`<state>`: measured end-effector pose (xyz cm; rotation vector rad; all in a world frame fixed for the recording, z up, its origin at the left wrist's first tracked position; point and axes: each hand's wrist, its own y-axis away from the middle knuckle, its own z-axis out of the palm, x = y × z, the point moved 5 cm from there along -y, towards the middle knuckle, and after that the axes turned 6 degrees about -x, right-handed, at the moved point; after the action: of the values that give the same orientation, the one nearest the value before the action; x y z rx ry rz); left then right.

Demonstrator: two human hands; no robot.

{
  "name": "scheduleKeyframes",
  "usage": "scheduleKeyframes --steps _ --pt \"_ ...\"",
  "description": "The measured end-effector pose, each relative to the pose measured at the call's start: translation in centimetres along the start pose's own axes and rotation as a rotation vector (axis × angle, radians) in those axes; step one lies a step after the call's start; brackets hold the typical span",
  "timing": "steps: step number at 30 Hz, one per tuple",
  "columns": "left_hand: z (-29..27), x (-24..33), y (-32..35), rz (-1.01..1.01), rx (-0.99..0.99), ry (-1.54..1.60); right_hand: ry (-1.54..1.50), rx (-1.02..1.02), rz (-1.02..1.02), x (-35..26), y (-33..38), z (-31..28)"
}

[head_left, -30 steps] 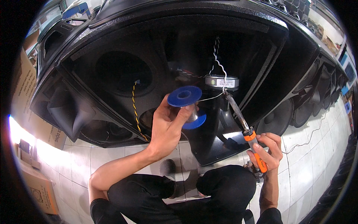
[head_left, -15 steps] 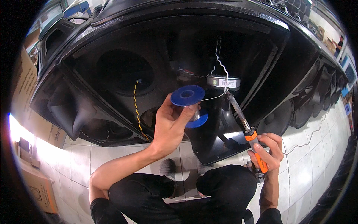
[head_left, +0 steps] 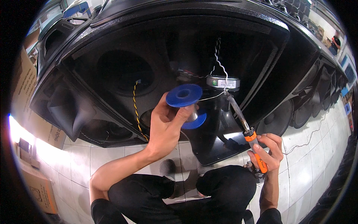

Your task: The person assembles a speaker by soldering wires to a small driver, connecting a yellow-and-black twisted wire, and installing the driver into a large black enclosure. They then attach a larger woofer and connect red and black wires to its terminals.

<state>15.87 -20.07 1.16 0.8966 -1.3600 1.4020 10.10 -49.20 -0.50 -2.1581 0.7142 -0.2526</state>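
Note:
My left hand [head_left: 166, 125] grips a blue spool of solder wire [head_left: 184, 95] between thumb and fingers. From the spool a thin strand of solder [head_left: 212, 98] runs right to the terminal area of a round speaker driver [head_left: 223, 83]. My right hand [head_left: 269, 151] is closed round the orange and grey handle of a soldering iron [head_left: 238, 114]. The iron's tip meets the strand's end just under the driver, where a white twisted wire [head_left: 223, 69] comes down. The driver sits on a glossy black horn [head_left: 216, 143]. Whether the tip touches the terminal itself is too small to tell.
A large black speaker cabinet [head_left: 112, 33] arches over the work. A yellow and black twisted wire [head_left: 136, 108] hangs from its left opening. More black speakers [head_left: 276, 117] line the right. Cardboard boxes [head_left: 37, 186] stand at left on the tiled floor [head_left: 112, 164]. A distant person [head_left: 335, 43] is at upper right.
My left hand and the solder spool have shifted slightly left, away from the driver. The soldering iron and my right hand stay nearly still. The distant person has moved a little.

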Motion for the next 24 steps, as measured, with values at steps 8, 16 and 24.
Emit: scheduleKeyframes --steps 8,16,24 --pt "-0.15 0.32 0.09 0.017 -0.009 -0.018 0.017 -0.012 -0.012 -0.13 0.05 0.09" --pt "-0.32 0.18 0.03 0.022 -0.01 -0.022 0.039 -0.028 -0.009 -0.31 -0.02 0.01" --pt "-0.41 0.37 0.02 0.021 -0.008 -0.035 0.042 -0.024 -0.012 -0.27 0.1 0.13"
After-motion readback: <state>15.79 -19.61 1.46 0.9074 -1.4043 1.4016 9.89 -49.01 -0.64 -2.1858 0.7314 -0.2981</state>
